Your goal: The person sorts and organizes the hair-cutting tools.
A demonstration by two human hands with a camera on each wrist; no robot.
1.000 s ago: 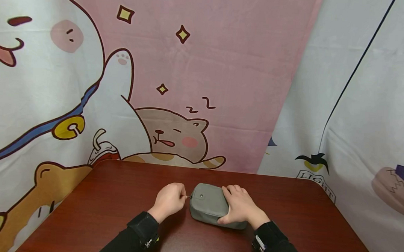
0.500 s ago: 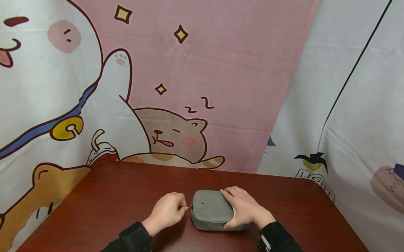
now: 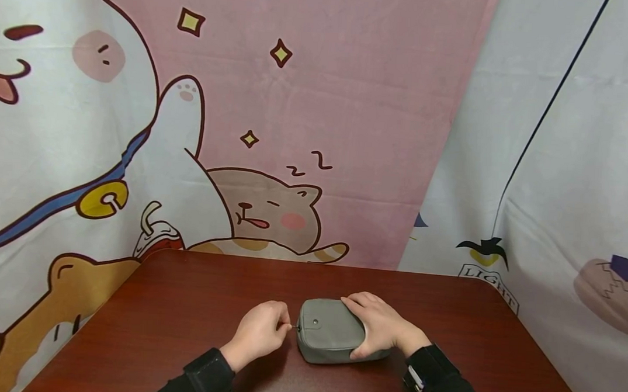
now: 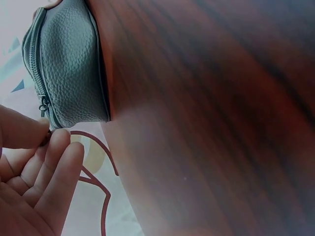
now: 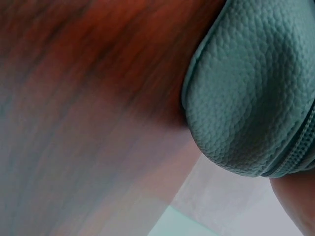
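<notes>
A grey-green zippered pouch (image 3: 331, 331) of pebbled leather-like material lies on the table, a small stud on its top. My left hand (image 3: 259, 332) is at its left end, thumb and fingertips pinching the zipper pull (image 4: 44, 105). In the left wrist view the zipper runs along the pouch's edge, and its slider sits near the corner by my fingers. My right hand (image 3: 379, 326) grips the pouch's right part, thumb on the near side and fingers over the top and far side. Only the pouch's end (image 5: 246, 93) and a bit of finger show in the right wrist view.
The dark red-brown wooden table (image 3: 184, 284) spreads around the pouch. Its far edge meets a hanging cloth (image 3: 349, 104) printed with cartoon animals. A white printed cloth (image 3: 556, 189) hangs at the right.
The pouch and both hands have shifted slightly toward the person, and the pouch has turned a little. My left hand keeps its pinch on the zipper pull; my right hand still holds the pouch.
</notes>
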